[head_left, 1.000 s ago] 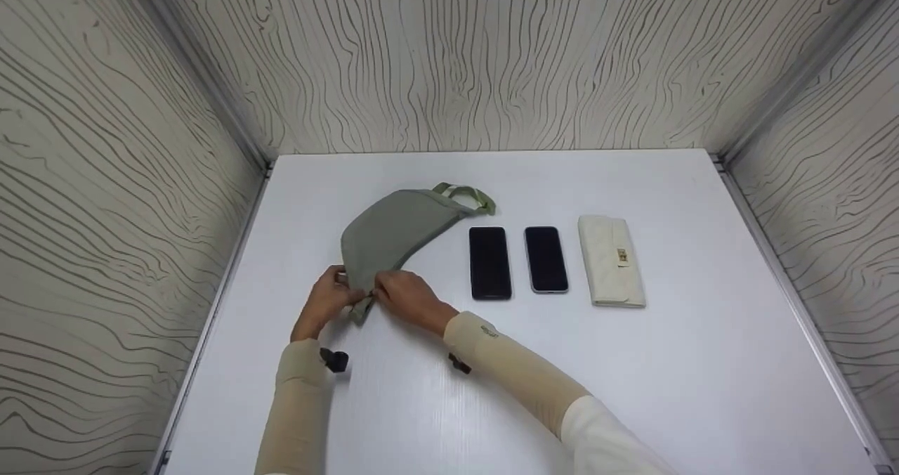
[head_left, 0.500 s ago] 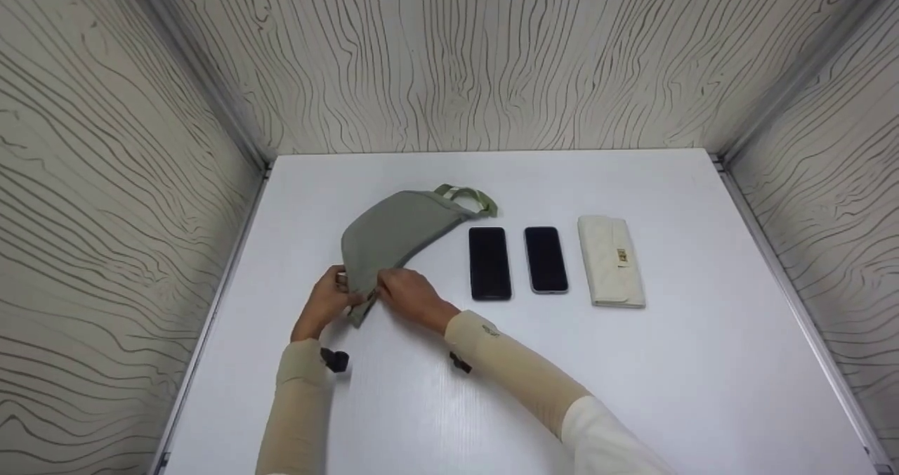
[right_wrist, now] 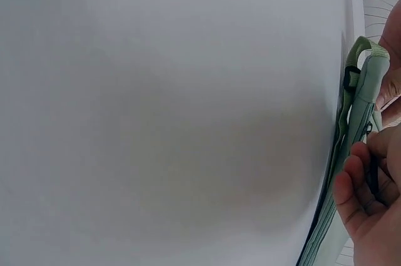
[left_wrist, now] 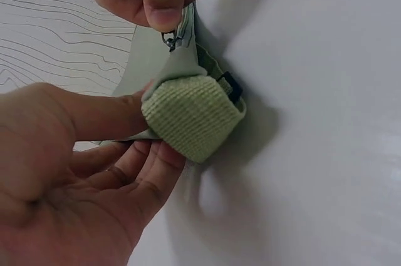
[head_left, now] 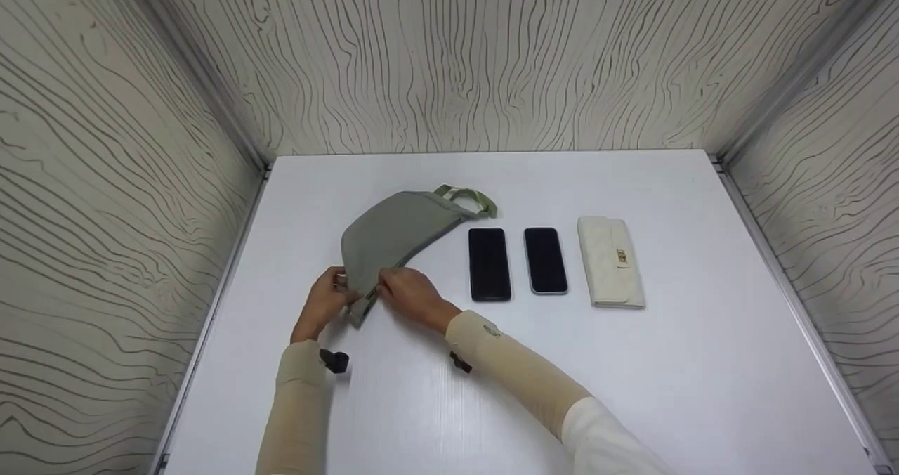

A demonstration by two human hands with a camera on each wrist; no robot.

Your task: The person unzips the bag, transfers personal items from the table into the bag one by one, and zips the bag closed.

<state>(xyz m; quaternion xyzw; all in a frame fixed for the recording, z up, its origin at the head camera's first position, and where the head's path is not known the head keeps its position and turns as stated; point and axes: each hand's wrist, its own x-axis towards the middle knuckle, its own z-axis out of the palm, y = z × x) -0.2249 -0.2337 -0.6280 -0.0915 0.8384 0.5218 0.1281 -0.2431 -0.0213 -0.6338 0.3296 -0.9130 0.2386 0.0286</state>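
Note:
A grey-green waist bag (head_left: 397, 232) lies slanted on the left half of the table. My left hand (head_left: 329, 299) pinches its near end, thumb on one side and fingers beneath, beside a folded webbing strap (left_wrist: 191, 116) in the left wrist view. With thumb and fingers my right hand (head_left: 414, 296) pinches the zipper pull (left_wrist: 169, 42) on the bag's edge, a short way from the left hand. A black buckle (left_wrist: 230, 86) shows on the strap. In the right wrist view, the zipper (right_wrist: 368, 128) runs along the bag's side, partly hidden by the right fingers.
Right of the bag lie two black-screened phones, a larger phone (head_left: 489, 264) and a smaller phone (head_left: 546, 261). Beyond them is a cream wallet (head_left: 611, 261) with a gold clasp. Patterned panels (head_left: 449, 60) stand around the white table (head_left: 702, 362).
My right hand has slid slightly up and right along the bag's edge with the zipper pull, away from the left hand. The left hand has stayed nearly in place.

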